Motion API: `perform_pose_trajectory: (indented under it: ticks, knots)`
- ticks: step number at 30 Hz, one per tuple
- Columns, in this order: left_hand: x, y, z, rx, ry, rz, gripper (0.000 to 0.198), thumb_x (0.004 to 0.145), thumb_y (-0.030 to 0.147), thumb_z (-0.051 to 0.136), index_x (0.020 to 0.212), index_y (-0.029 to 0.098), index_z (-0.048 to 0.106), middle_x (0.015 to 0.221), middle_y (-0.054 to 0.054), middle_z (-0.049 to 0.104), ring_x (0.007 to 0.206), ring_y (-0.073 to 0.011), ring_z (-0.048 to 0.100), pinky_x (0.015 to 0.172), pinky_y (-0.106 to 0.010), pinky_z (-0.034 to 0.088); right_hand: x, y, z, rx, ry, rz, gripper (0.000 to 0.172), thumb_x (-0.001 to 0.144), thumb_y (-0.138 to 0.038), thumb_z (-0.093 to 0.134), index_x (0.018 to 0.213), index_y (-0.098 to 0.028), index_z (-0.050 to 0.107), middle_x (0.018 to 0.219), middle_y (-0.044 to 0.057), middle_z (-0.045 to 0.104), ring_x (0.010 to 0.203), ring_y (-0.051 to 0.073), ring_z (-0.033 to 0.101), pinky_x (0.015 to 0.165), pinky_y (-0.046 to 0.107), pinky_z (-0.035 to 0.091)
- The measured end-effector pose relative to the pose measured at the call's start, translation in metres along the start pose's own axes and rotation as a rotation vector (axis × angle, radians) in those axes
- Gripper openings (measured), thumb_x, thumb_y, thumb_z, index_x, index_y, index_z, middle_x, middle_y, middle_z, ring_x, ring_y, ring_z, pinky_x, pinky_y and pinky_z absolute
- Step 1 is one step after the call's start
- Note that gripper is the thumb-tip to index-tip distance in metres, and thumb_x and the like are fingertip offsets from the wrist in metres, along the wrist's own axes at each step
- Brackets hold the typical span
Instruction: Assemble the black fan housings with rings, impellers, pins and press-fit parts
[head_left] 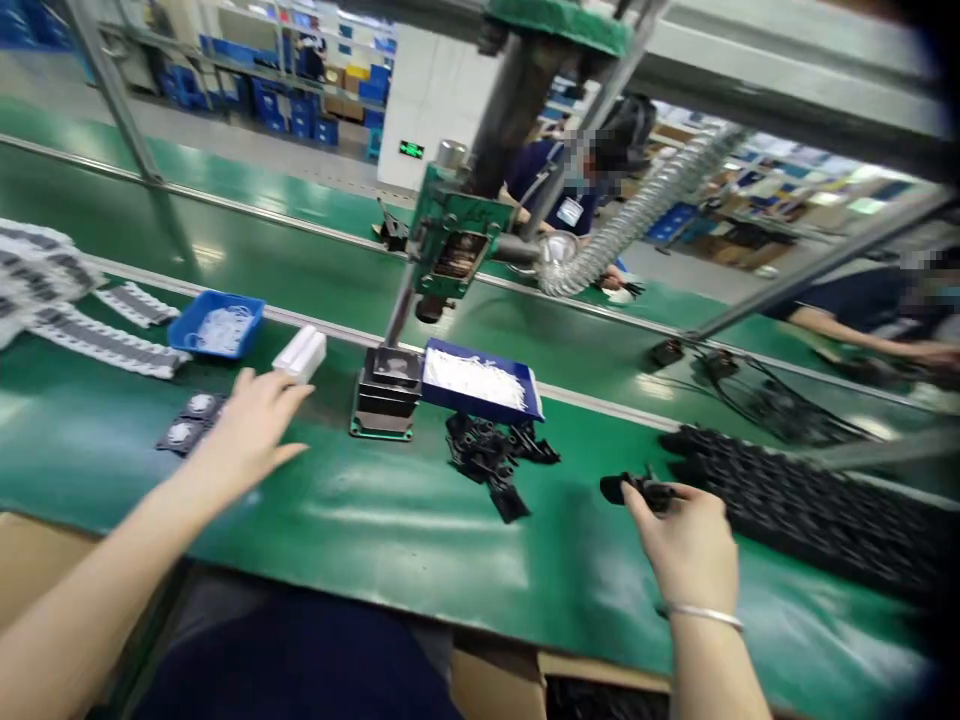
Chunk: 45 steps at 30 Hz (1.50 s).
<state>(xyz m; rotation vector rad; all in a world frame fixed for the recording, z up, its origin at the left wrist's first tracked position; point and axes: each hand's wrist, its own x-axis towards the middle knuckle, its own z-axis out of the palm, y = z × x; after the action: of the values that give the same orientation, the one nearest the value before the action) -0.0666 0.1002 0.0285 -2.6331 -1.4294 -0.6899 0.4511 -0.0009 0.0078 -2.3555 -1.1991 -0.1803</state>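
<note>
My left hand (pixel 251 425) reaches over the left side of the green bench, its fingers stretched and the thumb apart. Close to its fingertips stands a white block (pixel 301 352); whether they touch is unclear. Just left of that hand lie black square parts with white round centres (pixel 181 432), partly covered by it. On the right, my right hand (pixel 694 545) pinches a black plastic part (pixel 637 490) between thumb and fingers. A long pile of similar black parts (pixel 817 505) lies beside it. Loose black pieces (pixel 487 450) are heaped mid-bench.
A press (pixel 457 235) rises over its black base block (pixel 386 395). Behind the loose pieces sits a blue tray (pixel 534 400) of thin white pieces. Farther left are a blue bin (pixel 251 330) and white-and-grey strips (pixel 112 340). Co-workers (pixel 551 185) sit across the belt (pixel 330 270).
</note>
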Motion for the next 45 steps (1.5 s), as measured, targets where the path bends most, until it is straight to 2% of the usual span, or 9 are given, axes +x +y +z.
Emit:
perform_pose_trajectory:
  ticks: [4,7,10,14,22,26,31,38,45]
  knots:
    - [-0.014,-0.075,0.018,-0.041,-0.048,0.056,0.054,0.088,0.068,0.034,0.095,0.024,0.066,0.091,-0.008,0.071,0.102,-0.0362,0.064,0.105,-0.075,0.029,0.009,0.043,0.007,-0.097,-0.045,0.06,0.046,0.077,-0.052,0.063,0.099,-0.013,0.057,0.091,0.019,0.066,0.087,0.032,0.065,0.075,0.043,0.053]
    - [-0.014,-0.087,0.023,-0.097,-0.14,0.063,0.05,0.085,0.07,0.037,0.094,0.03,0.066,0.088,-0.005,0.072,0.086,-0.0313,0.068,0.106,-0.068,0.035,0.007,0.037,0.003,-0.153,0.021,0.057,0.057,0.08,-0.052,0.064,0.115,-0.007,0.054,0.115,0.027,0.059,0.105,0.036,0.06,0.086,0.05,0.051]
    - [-0.013,-0.063,0.023,-0.156,-0.233,0.071,0.047,0.083,0.067,0.045,0.103,0.03,0.065,0.093,-0.005,0.072,0.085,-0.0311,0.067,0.1,-0.06,0.045,-0.009,0.007,0.0,-0.054,0.07,-0.154,0.054,0.088,-0.052,0.057,0.12,-0.009,0.053,0.121,0.025,0.054,0.11,0.034,0.056,0.089,0.049,0.051]
    - [-0.016,-0.005,0.031,-0.327,-0.335,0.009,0.044,0.088,0.059,0.054,0.117,0.026,0.061,0.112,-0.007,0.067,0.102,-0.029,0.066,0.092,-0.044,0.053,-0.054,-0.043,0.018,0.18,-0.143,-0.531,0.026,0.095,-0.043,0.053,0.102,-0.018,0.058,0.101,0.011,0.06,0.086,0.021,0.061,0.075,0.036,0.056]
    - [-0.025,0.078,0.06,-0.709,-0.298,-0.028,0.034,0.091,0.042,0.063,0.121,0.025,0.06,0.122,-0.007,0.061,0.116,-0.023,0.06,0.102,-0.037,0.049,-0.139,-0.097,0.05,0.197,-0.057,-0.656,0.007,0.092,-0.012,0.049,0.092,-0.018,0.053,0.121,0.018,0.056,0.125,0.03,0.052,0.098,0.052,0.052]
    - [-0.028,0.091,0.064,-0.821,-0.295,-0.066,0.033,0.09,0.037,0.066,0.12,0.026,0.061,0.122,-0.007,0.061,0.116,-0.023,0.059,0.103,-0.04,0.049,-0.169,-0.118,0.053,0.306,-0.181,-0.799,0.02,0.092,-0.011,0.052,0.111,-0.016,0.055,0.134,0.018,0.055,0.137,0.028,0.047,0.105,0.047,0.052]
    - [-0.036,0.098,0.064,-0.933,-0.308,-0.177,0.046,0.088,0.034,0.068,0.132,0.026,0.054,0.12,-0.008,0.066,0.118,-0.0243,0.06,0.102,-0.042,0.051,-0.175,-0.125,0.051,0.457,-0.342,-0.659,0.044,0.096,-0.018,0.051,0.139,-0.019,0.044,0.136,0.015,0.058,0.13,0.024,0.054,0.107,0.047,0.05]
    - [-0.045,0.101,0.071,-1.064,-0.307,-0.292,0.062,0.082,0.029,0.075,0.137,0.027,0.045,0.118,-0.006,0.069,0.111,-0.0224,0.066,0.1,-0.041,0.053,-0.14,-0.123,0.059,0.67,-0.55,-0.478,0.012,0.089,-0.027,0.066,0.099,-0.022,0.068,0.109,0.01,0.067,0.104,0.023,0.065,0.093,0.043,0.055]
    - [-0.045,0.1,0.073,-1.126,-0.292,-0.291,0.064,0.082,0.025,0.075,0.138,0.026,0.043,0.117,-0.007,0.068,0.11,-0.0223,0.066,0.099,-0.038,0.054,-0.132,-0.169,0.031,0.853,-0.579,-0.563,0.015,0.081,-0.03,0.077,0.088,-0.023,0.065,0.113,0.007,0.065,0.113,0.023,0.061,0.098,0.044,0.051]
